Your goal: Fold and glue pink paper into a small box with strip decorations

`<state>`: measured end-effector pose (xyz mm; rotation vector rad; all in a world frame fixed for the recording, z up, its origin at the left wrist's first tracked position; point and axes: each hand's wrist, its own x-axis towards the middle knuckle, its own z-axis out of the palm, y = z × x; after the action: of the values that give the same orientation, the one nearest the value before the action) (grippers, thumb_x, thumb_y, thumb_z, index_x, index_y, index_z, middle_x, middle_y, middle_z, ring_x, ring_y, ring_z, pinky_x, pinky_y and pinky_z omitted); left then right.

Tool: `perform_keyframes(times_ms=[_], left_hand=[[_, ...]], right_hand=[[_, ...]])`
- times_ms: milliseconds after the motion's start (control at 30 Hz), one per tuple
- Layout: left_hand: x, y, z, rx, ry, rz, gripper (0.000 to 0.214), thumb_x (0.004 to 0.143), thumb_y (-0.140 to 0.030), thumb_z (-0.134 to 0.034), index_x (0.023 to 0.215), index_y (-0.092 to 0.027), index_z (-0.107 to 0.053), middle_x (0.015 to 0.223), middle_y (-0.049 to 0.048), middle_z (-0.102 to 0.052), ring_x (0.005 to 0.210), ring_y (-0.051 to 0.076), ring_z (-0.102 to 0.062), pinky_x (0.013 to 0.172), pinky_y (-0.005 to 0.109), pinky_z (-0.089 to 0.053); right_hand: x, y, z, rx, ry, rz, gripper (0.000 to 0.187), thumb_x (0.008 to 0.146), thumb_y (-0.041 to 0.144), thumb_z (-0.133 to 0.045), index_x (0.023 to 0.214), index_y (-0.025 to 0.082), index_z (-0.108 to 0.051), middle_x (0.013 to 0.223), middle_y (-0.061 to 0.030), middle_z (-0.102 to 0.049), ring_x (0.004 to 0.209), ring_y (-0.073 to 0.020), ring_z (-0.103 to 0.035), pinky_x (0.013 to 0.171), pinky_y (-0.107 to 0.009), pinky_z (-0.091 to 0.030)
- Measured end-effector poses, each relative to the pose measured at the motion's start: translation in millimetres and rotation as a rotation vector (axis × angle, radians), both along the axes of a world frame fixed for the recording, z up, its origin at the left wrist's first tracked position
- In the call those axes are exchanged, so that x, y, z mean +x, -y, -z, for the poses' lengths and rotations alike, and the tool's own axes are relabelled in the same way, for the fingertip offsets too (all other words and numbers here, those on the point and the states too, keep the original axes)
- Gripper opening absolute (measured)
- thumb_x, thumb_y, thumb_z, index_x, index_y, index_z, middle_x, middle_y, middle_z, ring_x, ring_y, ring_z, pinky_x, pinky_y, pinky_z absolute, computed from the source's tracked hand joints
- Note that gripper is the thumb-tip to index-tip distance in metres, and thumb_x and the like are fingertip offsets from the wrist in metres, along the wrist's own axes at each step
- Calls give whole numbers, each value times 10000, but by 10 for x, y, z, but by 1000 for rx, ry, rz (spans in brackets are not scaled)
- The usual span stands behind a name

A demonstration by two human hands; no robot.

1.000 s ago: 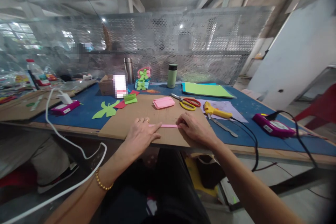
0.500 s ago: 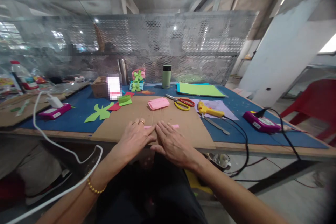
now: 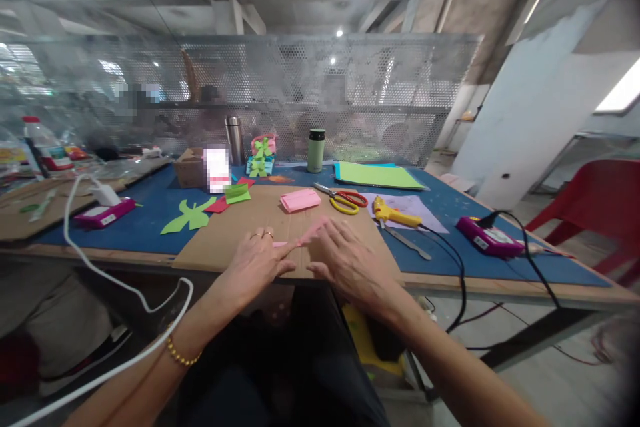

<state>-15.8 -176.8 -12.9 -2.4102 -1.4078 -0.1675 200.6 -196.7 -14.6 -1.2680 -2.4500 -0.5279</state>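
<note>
A narrow pink paper strip (image 3: 311, 232) lies on the brown cardboard sheet (image 3: 215, 250) in front of me. My left hand (image 3: 257, 259) rests flat over the strip's left part, fingers stretched out. Against the strip's right end, which angles up and away, is my right hand (image 3: 350, 259); its fingers are extended and the thumb stands apart. Fingers cover part of the strip. Just beyond it sits a folded pink paper piece (image 3: 300, 200). Scissors (image 3: 347, 200) with red and yellow handles lie to its right.
To the right are a yellow glue gun (image 3: 397, 212) on purple paper, a metal scalpel-like blade (image 3: 407, 242) and a purple power box (image 3: 487, 237). Green leaf-shaped paper (image 3: 190, 215) lies left. A green bottle (image 3: 315, 150) and green sheets (image 3: 377, 175) stand farther back.
My right hand has moved right, away from my left. The strip's right part, earlier lying straight, now slants away from me. My left hand stays in place.
</note>
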Motion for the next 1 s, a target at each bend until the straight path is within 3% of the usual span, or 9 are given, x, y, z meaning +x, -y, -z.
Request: perform_keyframes(times_ms=[100, 267, 367, 467, 633, 800, 1000], left_hand=[[-6, -22, 27, 10, 5, 8, 448, 944, -561, -482, 1352, -402, -577, 1016, 135, -647, 992, 303, -606, 787, 366, -450], [-10, -35, 31, 19, -30, 26, 391, 969, -464, -495, 1339, -378, -587, 1023, 133, -644, 964, 292, -608, 782, 367, -453], [-13, -17, 18, 23, -36, 21, 332, 974, -421, -499, 1251, -320, -652, 1047, 149, -646, 968, 296, -610, 779, 375, -459], [-2, 14, 50, 53, -2, 11, 351, 962, -477, -504, 1242, -324, -652, 1074, 148, -650, 1007, 310, -603, 795, 394, -466], [83, 147, 250, 151, 99, -125, 466, 958, -436, -537, 1395, -274, -555, 1149, 174, -651, 1056, 317, -608, 848, 424, -474], [162, 324, 453, 220, 228, -172, 467, 961, -420, -536, 1377, -212, -579, 1290, 174, -632, 1211, 341, -559, 1001, 496, -427], [59, 321, 519, 226, 365, -173, 566, 962, -552, -456, 1383, -188, -559, 1342, 142, -620, 1252, 323, -531, 1061, 531, -375]], right_hand=[[-201, -92, 21, 66, -49, -88, 649, 959, 458, -535, 1441, 34, -441, 1492, -254, -459, 1432, -327, -376, 1189, -522, -303], [-352, -58, 27, 282, -185, -67, 682, 990, 402, -474, 1530, 28, -293, 1609, -231, -255, 1528, -326, -112, 1221, -584, -171], [-371, -57, 144, 148, -68, -154, 712, 972, 518, -479, 1455, -3, -422, 1545, -257, -379, 1487, -341, -266, 1213, -552, -236], [-350, -85, 313, -13, -14, -104, 764, 955, 590, -459, 1406, -26, -482, 1465, -290, -476, 1404, -356, -421, 1164, -513, -352], [-322, -81, 435, -29, -17, -58, 830, 927, 635, -471, 1408, -42, -473, 1471, -319, -448, 1408, -390, -401, 1162, -516, -346], [-324, -84, 471, -27, -39, -69, 887, 846, 629, -616, 1432, -14, -437, 1491, -318, -420, 1420, -403, -375, 1167, -542, -327], [-325, -90, 446, -60, -31, -75, 925, 734, 528, -789, 1459, 93, -415, 1493, -275, -431, 1413, -407, -378, 1150, -539, -344]])
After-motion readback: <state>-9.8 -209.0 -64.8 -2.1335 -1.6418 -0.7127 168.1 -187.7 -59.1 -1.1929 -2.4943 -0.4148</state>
